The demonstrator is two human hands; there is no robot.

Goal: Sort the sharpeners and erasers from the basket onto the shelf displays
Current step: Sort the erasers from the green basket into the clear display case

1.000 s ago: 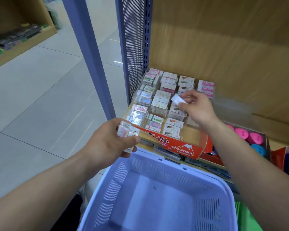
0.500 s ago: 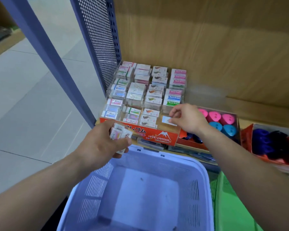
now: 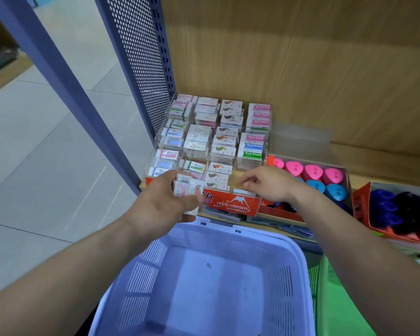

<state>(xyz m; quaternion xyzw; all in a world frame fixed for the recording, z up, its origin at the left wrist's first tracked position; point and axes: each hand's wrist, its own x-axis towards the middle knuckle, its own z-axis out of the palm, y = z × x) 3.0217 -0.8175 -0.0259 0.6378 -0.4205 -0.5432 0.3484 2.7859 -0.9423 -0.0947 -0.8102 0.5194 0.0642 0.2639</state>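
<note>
View from a person's head, looking down at a shop shelf. The left hand grips a small stack of wrapped erasers, its fingers and thumb curled round them, just in front of the left corner of an eraser display. The display is a clear, stepped case with a red front label reading "HARD ERASER" and a mountain picture. Its compartments hold rows of small boxed erasers in pink, blue, green and fish-patterned wrappers.

The right hand hovers over the front right compartment with its fingers loosely curled and nothing visibly held. A single eraser lies flat in that compartment just under the fingertips; whether they touch it cannot be told.

To the right of the display, touching it, sits a red tray of pink heart-shaped sharpeners with blue ones in front. Further right is another red box of dark blue sharpeners.

A lavender plastic basket sits below both forearms, its far rim against the shelf edge. A blue perforated metal panel stands at the left of the shelf.
</note>
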